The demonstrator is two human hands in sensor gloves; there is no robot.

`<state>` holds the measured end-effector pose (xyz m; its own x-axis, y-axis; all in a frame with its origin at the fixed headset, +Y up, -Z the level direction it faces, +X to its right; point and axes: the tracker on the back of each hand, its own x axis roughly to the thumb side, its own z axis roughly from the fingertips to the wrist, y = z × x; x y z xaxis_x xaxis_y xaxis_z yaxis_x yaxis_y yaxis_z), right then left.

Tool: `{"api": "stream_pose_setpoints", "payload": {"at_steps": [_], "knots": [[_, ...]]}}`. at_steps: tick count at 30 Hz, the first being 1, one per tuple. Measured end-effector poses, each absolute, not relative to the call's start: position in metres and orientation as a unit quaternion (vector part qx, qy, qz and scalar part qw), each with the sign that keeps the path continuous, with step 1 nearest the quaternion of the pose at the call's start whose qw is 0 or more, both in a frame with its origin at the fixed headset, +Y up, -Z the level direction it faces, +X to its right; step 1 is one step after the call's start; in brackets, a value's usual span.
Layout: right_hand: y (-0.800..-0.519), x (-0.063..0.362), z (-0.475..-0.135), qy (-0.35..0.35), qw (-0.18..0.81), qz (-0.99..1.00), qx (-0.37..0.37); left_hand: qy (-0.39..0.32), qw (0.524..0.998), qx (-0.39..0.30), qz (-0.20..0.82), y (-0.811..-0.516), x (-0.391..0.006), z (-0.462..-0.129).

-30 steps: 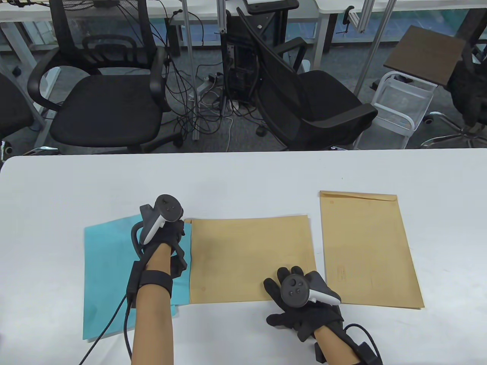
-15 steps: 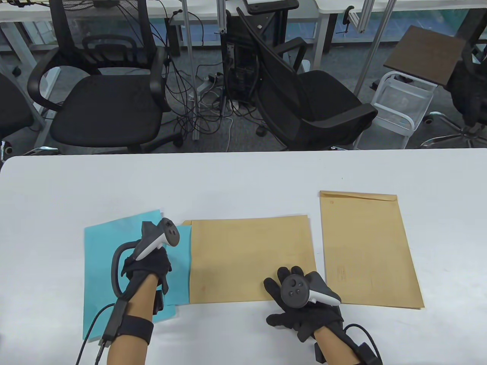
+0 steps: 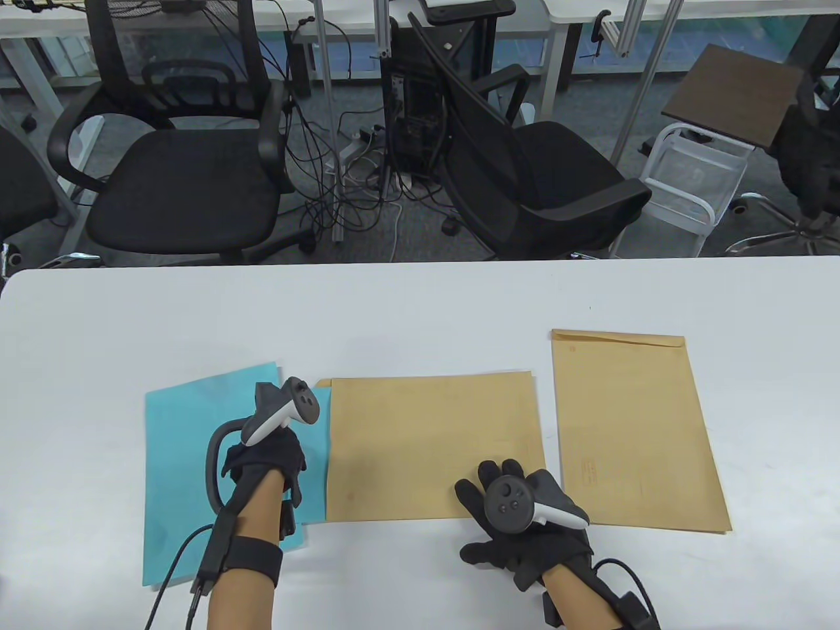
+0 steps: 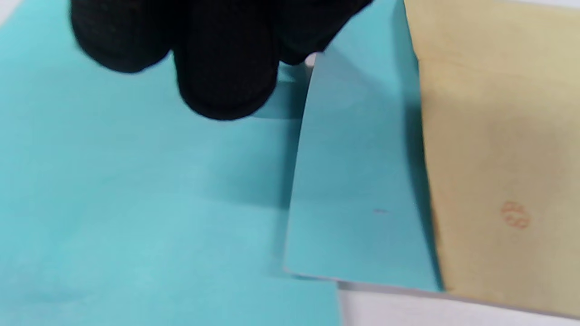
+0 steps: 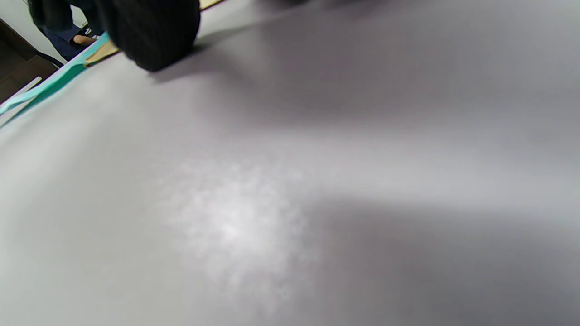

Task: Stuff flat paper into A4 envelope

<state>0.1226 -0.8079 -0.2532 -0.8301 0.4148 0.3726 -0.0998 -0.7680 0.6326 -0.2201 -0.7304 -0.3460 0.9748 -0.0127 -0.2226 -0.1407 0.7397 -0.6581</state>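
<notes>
Near the desk's front edge, the envelope (image 3: pixel 436 446) lies flat, a teal sheet (image 4: pixel 362 181) partly inside its left mouth; the left hand (image 3: pixel 266 459) pinches that sheet. The right hand (image 3: pixel 518 525) presses, fingers spread, on the envelope's front right corner.

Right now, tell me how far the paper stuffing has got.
Done: one blue sheet has its edge inside the open end of the middle envelope. In hand: the left hand is on the blue paper, and the right hand rests on the envelope's near corner. Left: most of that sheet still shows, another blue sheet lies underneath, and the second envelope lies apart.
</notes>
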Motion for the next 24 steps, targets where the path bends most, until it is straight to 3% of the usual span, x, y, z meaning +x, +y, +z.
{"api": "stream_pose_setpoints", "payload": {"at_steps": [9, 18, 24], "knots": [[-0.808, 0.124, -0.254, 0.305, 0.151, 0.905, 0.255, 0.087, 0.921, -0.365, 0.1, -0.724, -0.211, -0.353], [-0.808, 0.126, -0.255, 0.306, 0.153, 0.904, 0.257, 0.132, 0.923, -0.348, 0.096, -0.735, -0.208, -0.355], [-0.808, 0.127, -0.255, 0.305, 0.157, 0.904, 0.256, 0.164, 0.948, -0.27, 0.039, -0.734, -0.203, -0.358]]}}
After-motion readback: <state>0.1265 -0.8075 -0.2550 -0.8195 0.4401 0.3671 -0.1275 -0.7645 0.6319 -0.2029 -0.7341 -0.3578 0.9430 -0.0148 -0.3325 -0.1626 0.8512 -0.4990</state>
